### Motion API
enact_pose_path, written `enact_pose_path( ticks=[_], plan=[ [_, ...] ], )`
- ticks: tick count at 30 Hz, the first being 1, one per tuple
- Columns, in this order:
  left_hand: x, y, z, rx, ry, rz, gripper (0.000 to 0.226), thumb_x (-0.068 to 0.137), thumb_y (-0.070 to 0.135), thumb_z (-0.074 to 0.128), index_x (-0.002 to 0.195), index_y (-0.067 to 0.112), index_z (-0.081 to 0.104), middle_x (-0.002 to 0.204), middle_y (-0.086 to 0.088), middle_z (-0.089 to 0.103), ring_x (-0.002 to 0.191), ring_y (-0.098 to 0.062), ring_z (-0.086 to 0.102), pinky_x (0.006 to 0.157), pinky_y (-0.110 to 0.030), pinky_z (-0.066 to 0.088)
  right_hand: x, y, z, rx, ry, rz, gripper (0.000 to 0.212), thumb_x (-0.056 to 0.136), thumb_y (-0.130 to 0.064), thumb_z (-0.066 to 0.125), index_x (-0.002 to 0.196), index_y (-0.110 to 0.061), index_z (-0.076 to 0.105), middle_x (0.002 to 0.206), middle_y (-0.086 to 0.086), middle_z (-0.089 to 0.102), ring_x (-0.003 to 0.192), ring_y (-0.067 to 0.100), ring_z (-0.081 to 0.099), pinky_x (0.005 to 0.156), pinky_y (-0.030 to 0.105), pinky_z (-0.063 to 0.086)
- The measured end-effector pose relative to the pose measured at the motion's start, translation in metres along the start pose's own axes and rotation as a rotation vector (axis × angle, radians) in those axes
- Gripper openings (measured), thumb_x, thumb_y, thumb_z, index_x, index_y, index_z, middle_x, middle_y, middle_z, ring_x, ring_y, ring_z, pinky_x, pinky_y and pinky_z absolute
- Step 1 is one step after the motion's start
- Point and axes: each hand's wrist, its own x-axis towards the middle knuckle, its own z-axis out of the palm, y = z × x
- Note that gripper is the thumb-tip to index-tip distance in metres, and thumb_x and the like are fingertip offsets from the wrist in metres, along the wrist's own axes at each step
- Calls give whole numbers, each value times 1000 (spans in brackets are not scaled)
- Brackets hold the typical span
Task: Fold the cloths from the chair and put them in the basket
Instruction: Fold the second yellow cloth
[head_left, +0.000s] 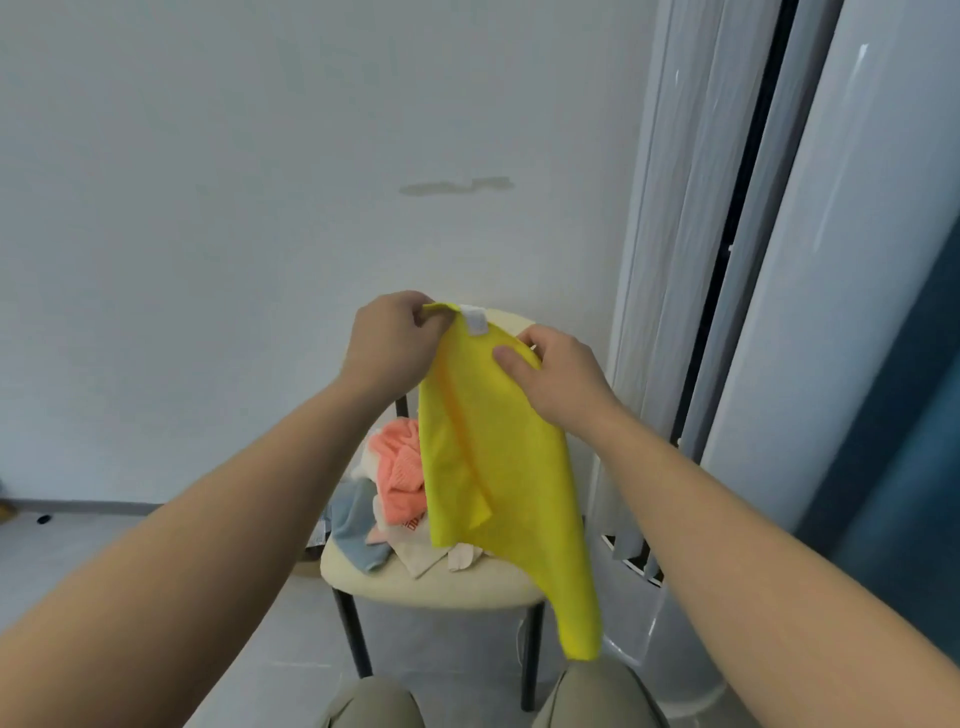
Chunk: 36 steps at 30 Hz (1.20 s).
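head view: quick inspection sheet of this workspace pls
surface: cream chair seat, cloths piled on it
job's things: yellow cloth held up, hanging unfolded; pink cloth, blue cloth and white cloth on the seat; basket not in view
clutter: small dark thing low at far left
hands: left hand and right hand each pinch the yellow cloth's top edge
cables: nothing seen
surroundings: white wall, grey floor, tall white appliance at right
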Motion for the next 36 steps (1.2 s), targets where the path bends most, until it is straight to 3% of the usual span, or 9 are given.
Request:
enact_pose_path(
  ticks=[2,6,11,15,22,29,33,36],
  plan=[
    [3,-10,1,-34,9,-42,27,100,31,58,95,9,74,84,-5,63,73,-14,54,57,-22,34,0,8,2,-60,-106,-2,30,95,-47,66,84,-18,63,73,-5,60,68,10,55,56,25,36],
    [11,-35,0,-33,55,-112,34,104,32,50,99,4,70,103,-10,58,88,-21,50,73,-29,32,2,34,5,-183,-231,46,34,94,-39,68,68,-21,57,66,-4,58,68,18,56,53,27,34],
    [23,-71,-8,-39,86,-212,35,105,31,48,84,6,61,73,-5,56,77,-28,53,66,-34,33,3,58,7,-218,-223,111,30,92,-39,70,77,-14,67,75,3,63,76,22,58,60,30,37],
    [26,-84,-9,-68,97,-259,35,104,33,50,79,10,59,67,0,51,69,-24,49,61,-35,34,6,60,6,-182,-186,122,29,92,-40,71,81,-13,70,75,1,62,73,18,56,59,28,37],
    [25,-94,-9,-135,136,-300,34,105,37,48,100,9,67,89,-8,64,87,-28,59,77,-44,48,13,71,1,-260,-191,160,32,91,-44,71,80,-14,70,76,6,67,76,24,63,65,34,46],
    [17,-107,-9,-54,154,-380,35,110,29,35,105,2,58,102,-15,57,92,-28,50,78,-36,36,14,83,5,-472,-311,282,44,95,-46,64,70,-11,56,67,5,55,65,23,53,51,32,31],
    [14,-116,-14,-51,174,-435,36,110,29,35,111,-1,56,107,-18,57,98,-32,52,81,-38,37,14,87,9,-516,-324,338,39,102,-33,53,68,-15,46,72,5,50,82,32,55,58,32,36],
    [11,-117,-15,-68,172,-466,27,109,26,40,109,4,54,100,-11,53,90,-28,47,73,-34,33,14,85,15,-482,-291,364,29,105,-34,44,82,-17,47,100,12,62,101,37,60,77,37,47]
  ],
)
